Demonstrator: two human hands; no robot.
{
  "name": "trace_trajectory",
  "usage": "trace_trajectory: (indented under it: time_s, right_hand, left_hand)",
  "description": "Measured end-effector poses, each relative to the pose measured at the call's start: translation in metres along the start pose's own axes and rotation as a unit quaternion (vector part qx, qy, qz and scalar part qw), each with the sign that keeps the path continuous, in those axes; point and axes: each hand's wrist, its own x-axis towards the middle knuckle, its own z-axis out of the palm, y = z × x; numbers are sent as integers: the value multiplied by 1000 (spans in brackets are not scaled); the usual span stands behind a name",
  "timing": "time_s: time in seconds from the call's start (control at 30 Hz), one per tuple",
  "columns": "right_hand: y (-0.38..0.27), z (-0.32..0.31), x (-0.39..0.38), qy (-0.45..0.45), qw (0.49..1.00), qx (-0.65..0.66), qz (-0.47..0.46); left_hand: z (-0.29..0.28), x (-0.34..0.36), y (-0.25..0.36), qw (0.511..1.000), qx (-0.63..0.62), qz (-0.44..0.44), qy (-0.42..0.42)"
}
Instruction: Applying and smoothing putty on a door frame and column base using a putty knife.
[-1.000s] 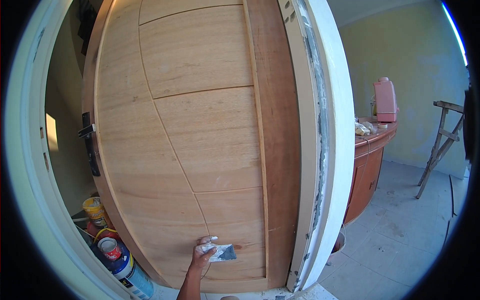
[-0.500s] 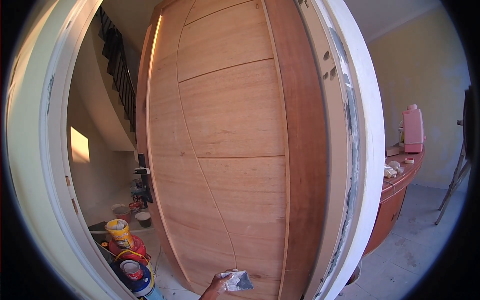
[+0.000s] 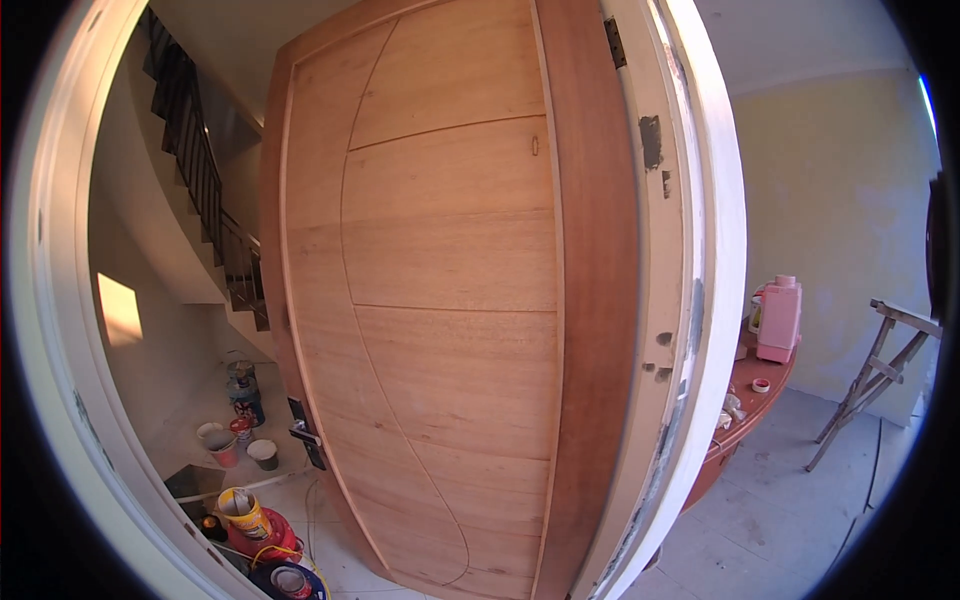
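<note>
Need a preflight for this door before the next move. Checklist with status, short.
1. Hands in view: not ok; neither shows, so grip cannot be checked.
2. Door open: ok; a gap shows along its handle side.
3. Handle visible: ok; on the door's left edge.
4. Frame evenly coloured: not ok; dark patches show on it.
5. Patches dry: cannot tell from this view.
6. Floor left of the door clear: not ok; a yellow tub and other containers are there.
</note>
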Motion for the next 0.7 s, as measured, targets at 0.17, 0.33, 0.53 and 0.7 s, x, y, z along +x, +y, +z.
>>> trace_trajectory:
  time_s: [0.17,0.33,0.53,0.7]
  right_hand:
    - [-296,-16,-76,88,995,-22,-43]
    - [-487,-79,-72,247,883,-297,-267]
    - [-761,-113,-87,392,615,-468,-500]
    - [-884,-92,-79,471,539,-532,-452]
  left_hand:
    - [48,-65,34,997,62,-51,3]
    - [77,-81,89,993,114,-9,-4]
    - [119,46,247,973,4,202,-112]
    - [150,108,296,967,-122,186,-126]
